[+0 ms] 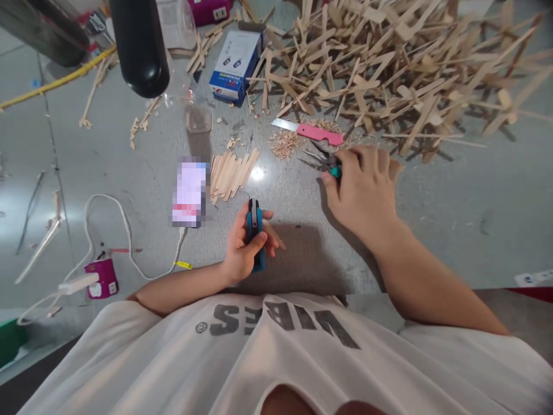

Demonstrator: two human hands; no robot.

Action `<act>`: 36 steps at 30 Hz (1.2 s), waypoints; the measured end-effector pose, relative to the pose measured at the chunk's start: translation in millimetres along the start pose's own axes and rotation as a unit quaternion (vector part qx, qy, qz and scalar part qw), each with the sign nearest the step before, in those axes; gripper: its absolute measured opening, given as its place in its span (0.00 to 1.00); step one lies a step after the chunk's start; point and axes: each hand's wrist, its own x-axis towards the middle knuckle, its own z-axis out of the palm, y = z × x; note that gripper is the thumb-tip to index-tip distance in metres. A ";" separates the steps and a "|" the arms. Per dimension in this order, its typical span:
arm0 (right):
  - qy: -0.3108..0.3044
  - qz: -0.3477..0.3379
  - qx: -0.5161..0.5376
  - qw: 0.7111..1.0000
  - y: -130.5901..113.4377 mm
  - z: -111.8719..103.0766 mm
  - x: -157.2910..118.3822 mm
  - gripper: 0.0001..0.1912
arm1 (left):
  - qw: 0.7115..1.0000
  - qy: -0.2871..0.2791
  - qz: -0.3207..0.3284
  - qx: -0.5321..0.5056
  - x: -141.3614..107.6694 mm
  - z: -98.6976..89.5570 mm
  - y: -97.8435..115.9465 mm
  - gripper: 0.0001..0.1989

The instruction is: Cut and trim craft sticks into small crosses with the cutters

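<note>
My left hand (247,245), low in the middle of the view, is wrapped round a blue and black stapler-like tool (254,222). A thin wooden stick (273,235) pokes out between its fingers on the right. My right hand (365,187) lies over the handles of a pair of pliers (322,161), whose dark jaws point left; its fingertips are curled down and partly hidden. Just above the pliers, a pink-handled knife (319,134) rests on small wood shavings (286,144). Flat sticks (231,174) lie in a row above my left hand.
A large heap of joined sticks (367,63) fills the back right. A blue and white box (237,66) stands beside it. Left are a phone (189,192) with a white cable (125,222), a purple adapter (102,278) and a black cylindrical object (140,52).
</note>
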 end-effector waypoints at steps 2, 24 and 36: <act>-0.011 -0.013 0.007 1.000 -2.8 2.0 -2.2 0.26 | 1.000 -0.002 -0.001 0.009 1.3 -0.8 0.3 0.38; -0.042 -0.135 -0.014 0.990 3.7 5.5 -8.4 0.16 | 0.990 0.045 0.131 0.019 19.1 0.0 -16.5 0.37; 0.054 -0.326 0.049 0.942 -12.3 8.6 -11.4 0.23 | 0.985 0.047 0.158 -0.049 15.2 0.3 -6.2 0.30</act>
